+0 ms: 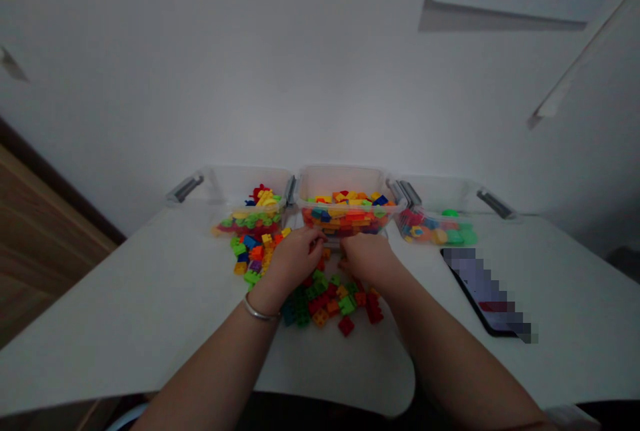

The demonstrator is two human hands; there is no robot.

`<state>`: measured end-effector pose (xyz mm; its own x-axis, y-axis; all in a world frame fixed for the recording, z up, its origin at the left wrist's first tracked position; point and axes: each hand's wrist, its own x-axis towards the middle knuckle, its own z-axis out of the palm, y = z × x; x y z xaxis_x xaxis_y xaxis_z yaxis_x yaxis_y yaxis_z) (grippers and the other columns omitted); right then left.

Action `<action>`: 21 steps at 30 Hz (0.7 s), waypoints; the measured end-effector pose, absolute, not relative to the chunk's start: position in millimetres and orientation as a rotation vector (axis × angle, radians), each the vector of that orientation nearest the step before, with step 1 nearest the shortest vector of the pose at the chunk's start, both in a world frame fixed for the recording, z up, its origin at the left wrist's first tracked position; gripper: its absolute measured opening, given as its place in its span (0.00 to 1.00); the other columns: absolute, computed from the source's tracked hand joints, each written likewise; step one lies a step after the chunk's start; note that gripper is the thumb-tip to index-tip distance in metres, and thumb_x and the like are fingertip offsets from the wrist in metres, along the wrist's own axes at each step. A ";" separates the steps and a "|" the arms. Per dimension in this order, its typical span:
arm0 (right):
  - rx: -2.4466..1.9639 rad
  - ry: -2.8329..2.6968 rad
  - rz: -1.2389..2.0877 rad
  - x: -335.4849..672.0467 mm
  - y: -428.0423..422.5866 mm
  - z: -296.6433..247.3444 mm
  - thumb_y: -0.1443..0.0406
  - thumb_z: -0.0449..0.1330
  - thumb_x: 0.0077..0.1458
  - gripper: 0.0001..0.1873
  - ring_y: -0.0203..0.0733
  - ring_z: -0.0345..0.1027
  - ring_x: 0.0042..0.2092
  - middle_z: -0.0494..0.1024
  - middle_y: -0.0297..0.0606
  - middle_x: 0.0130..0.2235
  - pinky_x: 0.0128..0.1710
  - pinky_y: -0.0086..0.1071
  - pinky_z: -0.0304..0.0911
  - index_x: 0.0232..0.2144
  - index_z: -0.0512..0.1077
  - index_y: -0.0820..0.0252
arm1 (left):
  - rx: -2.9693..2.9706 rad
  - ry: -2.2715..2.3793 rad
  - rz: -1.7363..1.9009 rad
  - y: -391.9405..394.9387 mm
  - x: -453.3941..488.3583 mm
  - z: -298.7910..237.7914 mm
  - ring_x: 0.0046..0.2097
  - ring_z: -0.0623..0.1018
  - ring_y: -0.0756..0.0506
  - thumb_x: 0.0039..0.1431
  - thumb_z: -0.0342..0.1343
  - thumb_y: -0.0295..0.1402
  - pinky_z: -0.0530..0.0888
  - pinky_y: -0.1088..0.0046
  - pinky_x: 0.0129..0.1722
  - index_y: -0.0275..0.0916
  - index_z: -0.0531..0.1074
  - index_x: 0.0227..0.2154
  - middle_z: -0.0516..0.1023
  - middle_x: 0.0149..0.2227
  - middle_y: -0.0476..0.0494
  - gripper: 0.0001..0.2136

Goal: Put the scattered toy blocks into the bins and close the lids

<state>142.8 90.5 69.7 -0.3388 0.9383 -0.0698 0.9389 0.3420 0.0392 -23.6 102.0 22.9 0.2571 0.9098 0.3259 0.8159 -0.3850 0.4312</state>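
Observation:
My left hand [293, 259] and my right hand [367, 259] rest side by side on the white table [150, 304], just in front of the middle clear bin [345, 181]. Both sets of fingers curl down into a loose pile of small colourful building blocks [325, 301]. What the fingertips pinch is hidden between the two hands. A silver bangle [260, 313] circles my left wrist. More blocks [253, 254] lie to the left of my left hand.
Three clear plastic bins stand in a row against the wall: the left bin [240, 184], the middle one and the right bin [440, 191], each with coloured pieces. A dark phone [487, 291] lies on the table at the right.

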 end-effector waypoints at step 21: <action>2.375 3.220 0.163 214.0 101.8 107.7 0.63 0.57 0.56 0.12 0.43 0.73 0.36 0.81 0.38 0.39 0.38 0.37 0.67 0.40 0.78 0.54 | 2.368 1.612 0.770 99.7 -23.7 26.1 0.44 0.78 0.43 0.62 0.48 0.31 0.73 0.66 0.45 0.41 0.76 0.37 0.80 0.41 0.42 0.11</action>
<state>214.0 101.8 107.7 -0.0696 0.7561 0.6507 0.8180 0.4166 -0.3967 -23.7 99.7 26.1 0.2802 0.9063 0.3164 0.8157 -0.3986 0.4193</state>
